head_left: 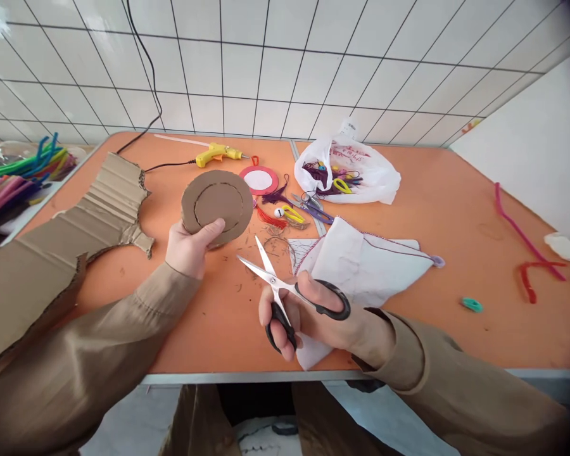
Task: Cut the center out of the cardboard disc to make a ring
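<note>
My left hand (192, 246) grips a round piece of brown cardboard (221, 202) by its lower edge, thumb on its face. A smaller circle is marked or cut inside the disc. Looped on the thumb and fingers of my right hand (313, 310) are black-handled scissors (273, 278), their blades spread and pointing up and left, apart from the disc. Below the right hand lies a folded white cloth (356, 259) with purple stitching. Small brown scraps (275, 244) are scattered on the orange table (209, 342) between the hands.
A large cut cardboard sheet (90, 215) lies at left. Behind the disc are a yellow glue gun (218, 154) with its cord and a red-rimmed disc (259, 181). A white plastic bag (370, 180) holds tassels. Purple-handled pliers (316, 209) and pipe cleaners (527, 231) lie further right.
</note>
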Motion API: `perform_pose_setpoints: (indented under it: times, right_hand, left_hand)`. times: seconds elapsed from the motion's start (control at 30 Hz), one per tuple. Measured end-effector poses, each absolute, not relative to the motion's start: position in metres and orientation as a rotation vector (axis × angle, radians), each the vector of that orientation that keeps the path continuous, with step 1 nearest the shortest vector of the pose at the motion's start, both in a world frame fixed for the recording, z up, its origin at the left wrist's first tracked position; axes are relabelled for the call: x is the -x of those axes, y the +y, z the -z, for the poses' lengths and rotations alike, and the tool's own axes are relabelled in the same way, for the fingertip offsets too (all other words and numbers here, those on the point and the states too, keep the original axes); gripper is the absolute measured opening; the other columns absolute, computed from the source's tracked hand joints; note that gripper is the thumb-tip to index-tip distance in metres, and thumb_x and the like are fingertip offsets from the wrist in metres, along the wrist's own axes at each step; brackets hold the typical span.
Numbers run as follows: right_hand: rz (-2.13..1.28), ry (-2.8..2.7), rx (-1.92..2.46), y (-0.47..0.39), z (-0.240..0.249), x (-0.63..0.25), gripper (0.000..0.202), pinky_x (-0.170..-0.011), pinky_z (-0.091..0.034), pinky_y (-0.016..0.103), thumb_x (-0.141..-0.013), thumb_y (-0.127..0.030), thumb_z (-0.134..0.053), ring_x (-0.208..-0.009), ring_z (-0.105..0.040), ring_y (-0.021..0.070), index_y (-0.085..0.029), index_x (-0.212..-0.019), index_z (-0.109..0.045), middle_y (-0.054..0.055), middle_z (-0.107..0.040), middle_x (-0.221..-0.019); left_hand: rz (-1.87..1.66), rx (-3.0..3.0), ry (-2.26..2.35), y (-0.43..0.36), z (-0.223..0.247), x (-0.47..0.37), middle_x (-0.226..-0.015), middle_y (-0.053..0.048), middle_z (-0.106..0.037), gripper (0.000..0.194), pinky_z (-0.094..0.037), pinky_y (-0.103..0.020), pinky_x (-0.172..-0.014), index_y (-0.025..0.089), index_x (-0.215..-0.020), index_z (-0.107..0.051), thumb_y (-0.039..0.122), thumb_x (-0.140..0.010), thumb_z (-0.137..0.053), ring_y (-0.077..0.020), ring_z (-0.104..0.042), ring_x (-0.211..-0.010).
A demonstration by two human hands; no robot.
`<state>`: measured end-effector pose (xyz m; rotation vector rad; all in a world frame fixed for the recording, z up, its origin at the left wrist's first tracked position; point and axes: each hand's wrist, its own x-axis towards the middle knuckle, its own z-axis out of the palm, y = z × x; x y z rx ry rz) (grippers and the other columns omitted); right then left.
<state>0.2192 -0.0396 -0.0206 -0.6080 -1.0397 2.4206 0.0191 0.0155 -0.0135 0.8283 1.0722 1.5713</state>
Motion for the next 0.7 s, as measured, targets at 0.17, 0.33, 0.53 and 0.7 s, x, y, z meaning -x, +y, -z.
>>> perform_pose_setpoints:
  times: [0.17,0.33,0.53,0.7]
  right_hand:
    - [-2.329,-1.033,0.580,-0.041,0.023,-0.222,0.075,-0.044,-0.037,0.020,-0.078,-0.081,-0.045,-0.046,-0.058,0.0110,-0.010,-0.090,-0.066,0.002,-0.062,-0.060]
    - [-2.279,-1.011,0.672,-0.039,0.018,-0.221,0.069,-0.041,-0.036,0.018,-0.077,-0.078,-0.053,-0.044,-0.054,0.0087,-0.011,-0.088,-0.065,0.000,-0.059,-0.059]
    - [-2.312,-0.989,0.698,-0.038,0.014,-0.222,0.064,-0.041,-0.036,0.017,-0.073,-0.074,-0.062,-0.044,-0.054,0.0079,-0.012,-0.086,-0.065,0.000,-0.060,-0.059]
    - [-2.314,-0.998,0.693,-0.038,0.013,-0.223,0.066,-0.041,-0.036,0.016,-0.075,-0.075,-0.059,-0.043,-0.053,0.0067,-0.010,-0.087,-0.065,0.000,-0.059,-0.059]
  left_hand:
    - [-1.499,-0.763,1.039,0.013,0.005,-0.016,-0.085,-0.004,-0.076,0.027,-0.059,-0.034,-0.070,0.017,-0.078,-0.074,0.019,-0.054,-0.084,-0.0259,-0.071,-0.088]
    - [-1.474,-0.829,1.015,0.010,0.006,-0.020,-0.085,-0.004,-0.076,0.027,-0.059,-0.033,-0.073,0.016,-0.080,-0.073,0.020,-0.055,-0.084,-0.0241,-0.070,-0.087]
    - [-1.500,-0.941,1.034,0.008,0.008,-0.020,-0.090,-0.004,-0.075,0.026,-0.058,-0.042,-0.083,0.016,-0.079,-0.074,0.021,-0.056,-0.084,-0.0269,-0.068,-0.093]
    - [-1.507,-1.025,0.996,0.008,0.010,-0.018,-0.088,-0.004,-0.076,0.025,-0.059,-0.043,-0.079,0.018,-0.083,-0.076,0.019,-0.059,-0.083,-0.0263,-0.069,-0.089]
